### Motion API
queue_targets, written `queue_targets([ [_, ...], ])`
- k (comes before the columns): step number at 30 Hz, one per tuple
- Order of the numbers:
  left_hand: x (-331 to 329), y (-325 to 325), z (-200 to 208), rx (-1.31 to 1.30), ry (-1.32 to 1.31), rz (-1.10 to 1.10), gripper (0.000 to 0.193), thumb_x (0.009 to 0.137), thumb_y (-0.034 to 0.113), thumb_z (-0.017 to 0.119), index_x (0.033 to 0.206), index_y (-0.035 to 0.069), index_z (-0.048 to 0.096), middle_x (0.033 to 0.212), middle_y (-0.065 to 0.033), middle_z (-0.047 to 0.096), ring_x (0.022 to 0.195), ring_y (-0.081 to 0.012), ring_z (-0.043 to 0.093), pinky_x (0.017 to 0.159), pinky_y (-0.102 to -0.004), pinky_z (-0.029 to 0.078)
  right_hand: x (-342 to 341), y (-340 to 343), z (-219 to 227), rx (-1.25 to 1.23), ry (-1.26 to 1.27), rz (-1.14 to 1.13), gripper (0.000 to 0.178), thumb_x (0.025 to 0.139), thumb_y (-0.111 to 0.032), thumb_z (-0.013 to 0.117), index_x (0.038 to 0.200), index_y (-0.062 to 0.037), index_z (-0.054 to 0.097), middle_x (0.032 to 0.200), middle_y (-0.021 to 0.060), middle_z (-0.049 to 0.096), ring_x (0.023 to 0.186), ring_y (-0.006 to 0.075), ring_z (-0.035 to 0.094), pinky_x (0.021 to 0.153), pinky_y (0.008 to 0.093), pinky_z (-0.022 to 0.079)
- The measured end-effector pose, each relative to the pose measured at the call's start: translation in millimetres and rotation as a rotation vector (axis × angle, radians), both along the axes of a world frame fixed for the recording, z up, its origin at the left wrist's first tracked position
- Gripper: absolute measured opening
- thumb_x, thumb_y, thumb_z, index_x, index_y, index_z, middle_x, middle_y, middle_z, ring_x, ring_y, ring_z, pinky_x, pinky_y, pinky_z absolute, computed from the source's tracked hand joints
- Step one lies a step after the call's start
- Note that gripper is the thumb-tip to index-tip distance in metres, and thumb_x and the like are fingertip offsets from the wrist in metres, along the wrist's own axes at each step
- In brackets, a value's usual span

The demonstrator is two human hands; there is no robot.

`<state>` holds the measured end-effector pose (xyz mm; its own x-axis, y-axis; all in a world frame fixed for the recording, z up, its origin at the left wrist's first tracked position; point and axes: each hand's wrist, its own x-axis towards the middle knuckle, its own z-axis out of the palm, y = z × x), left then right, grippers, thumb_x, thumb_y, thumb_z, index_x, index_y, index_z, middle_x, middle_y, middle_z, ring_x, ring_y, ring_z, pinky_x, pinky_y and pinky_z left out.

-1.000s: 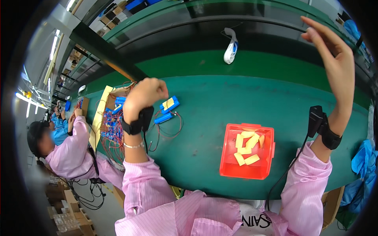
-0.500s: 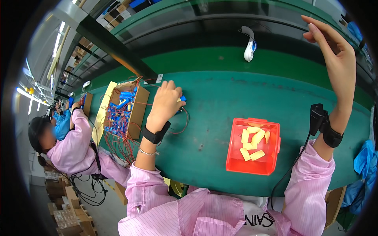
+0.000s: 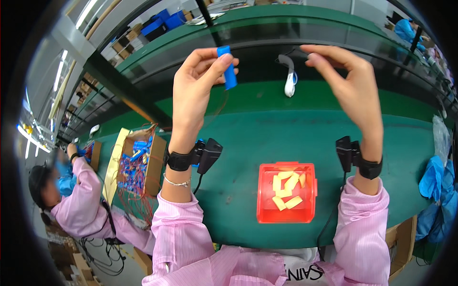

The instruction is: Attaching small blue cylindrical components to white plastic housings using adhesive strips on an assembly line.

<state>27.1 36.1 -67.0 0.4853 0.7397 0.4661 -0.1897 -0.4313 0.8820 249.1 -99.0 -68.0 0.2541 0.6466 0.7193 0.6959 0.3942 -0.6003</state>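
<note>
My left hand [image 3: 193,88] is raised above the far part of the table, its thumb and fingers closed on a blue-wrapped battery pack [image 3: 230,76]. The pack stands nearly upright, with a thin wire trailing below it. Opposite, my right hand [image 3: 355,90] is raised too. Its thumb and index fingertips are a little apart, with nothing visible between them. Below and between my hands, a red plastic bin [image 3: 263,215] holds several pale yellow rectangular pieces [image 3: 293,202]. To the left, a cardboard box [image 3: 156,167] holds many blue battery packs [image 3: 133,174] with tangled red wires.
A white and grey handheld device [image 3: 289,86] lies beyond the green table [image 3: 234,200]. A green post [image 3: 117,83] rises at the left. A co-worker in a pink sleeve [image 3: 76,209] sits at far left. Blue cloth [image 3: 431,178] hangs at the right edge.
My left hand has lifted the battery pack off the table beside the box and raised it forward. My right hand has moved left, toward it. The view has shifted.
</note>
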Motion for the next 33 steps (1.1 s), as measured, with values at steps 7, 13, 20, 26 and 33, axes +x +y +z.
queue_targets([
  [7, 67, -19, 17, 0.104, -0.155, -0.195, 0.023, 0.091, 0.014, 0.069, 0.107, 0.001, 0.06, 0.099, -0.01, 0.068, 0.09, -0.0136, 0.064, 0.078, -0.0271, 0.051, -11, 4, 3, -0.072, 0.241, 0.271, 0.041, 0.09, -0.018, 0.069, 0.126, -0.0007, 0.061, 0.096, 0.0089, 0.071, 0.084, 0.013, 0.065, 0.074, 0.0274, 0.052],
  [13, 82, -32, 7, 0.137, -0.034, -0.136, 0.021, 0.086, 0.012, 0.075, 0.099, 0.002, 0.062, 0.094, -0.0029, 0.063, 0.087, -0.0088, 0.058, 0.07, -0.0231, 0.05, -3, 6, 0, -0.107, 0.388, 0.46, 0.047, 0.09, -0.001, 0.063, 0.136, -0.0009, 0.052, 0.109, 0.0111, 0.066, 0.095, 0.017, 0.066, 0.086, 0.0298, 0.054],
  [20, 82, -29, 4, 0.099, -0.056, -0.101, 0.019, 0.092, 0.011, 0.065, 0.102, -0.005, 0.068, 0.09, -0.0074, 0.068, 0.081, -0.012, 0.066, 0.073, -0.0261, 0.056, 11, 6, 0, -0.162, 0.381, 0.401, 0.041, 0.088, -0.004, 0.067, 0.128, 0.0002, 0.059, 0.106, 0.0101, 0.067, 0.093, 0.0155, 0.066, 0.084, 0.0302, 0.055],
  [26, 74, -33, 6, 0.268, 0.079, -0.013, 0.016, 0.091, 0.008, 0.066, 0.1, -0.005, 0.067, 0.09, -0.0093, 0.071, 0.081, -0.0128, 0.067, 0.074, -0.0256, 0.055, 4, 7, 1, -0.204, 0.301, 0.269, 0.029, 0.084, -0.006, 0.071, 0.112, 0.0034, 0.065, 0.093, 0.0093, 0.07, 0.085, 0.0144, 0.067, 0.081, 0.0289, 0.055],
  [33, 72, -31, 5, 0.145, 0.123, -0.055, 0.016, 0.091, 0.006, 0.066, 0.102, -0.005, 0.067, 0.092, -0.0092, 0.07, 0.084, -0.0123, 0.067, 0.076, -0.0246, 0.054, 1, 7, -1, -0.201, 0.263, 0.192, 0.029, 0.083, -0.006, 0.071, 0.109, 0.0058, 0.065, 0.091, 0.0126, 0.071, 0.084, 0.0177, 0.07, 0.079, 0.0308, 0.057],
])
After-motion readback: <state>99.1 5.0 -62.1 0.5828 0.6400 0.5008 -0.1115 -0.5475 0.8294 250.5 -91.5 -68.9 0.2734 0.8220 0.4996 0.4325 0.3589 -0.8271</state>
